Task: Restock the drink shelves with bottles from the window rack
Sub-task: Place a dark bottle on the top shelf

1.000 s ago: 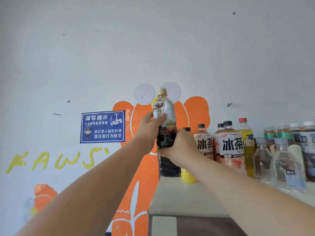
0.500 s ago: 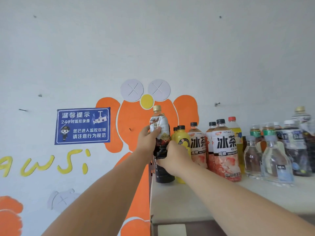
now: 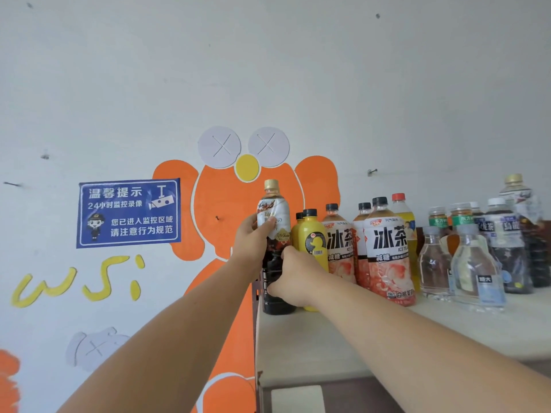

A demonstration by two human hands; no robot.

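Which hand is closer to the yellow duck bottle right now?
Right. The right hand grips the dark bottle low down, just in front of the yellow bottle; the left hand grips that dark bottle's far side.

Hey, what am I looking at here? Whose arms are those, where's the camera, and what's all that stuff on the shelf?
There is no machine here: a person wears one wide-angle camera on the head, so the bare arms reaching forward are their own. The left hand grips a dark bottle with a gold cap near its label, and the right hand holds it lower down. Its base is at the left end of a pale shelf. Beside it stand yellow bottles, iced tea bottles, clear bottles and more farther right. Behind is a painted wall with a blue sign.
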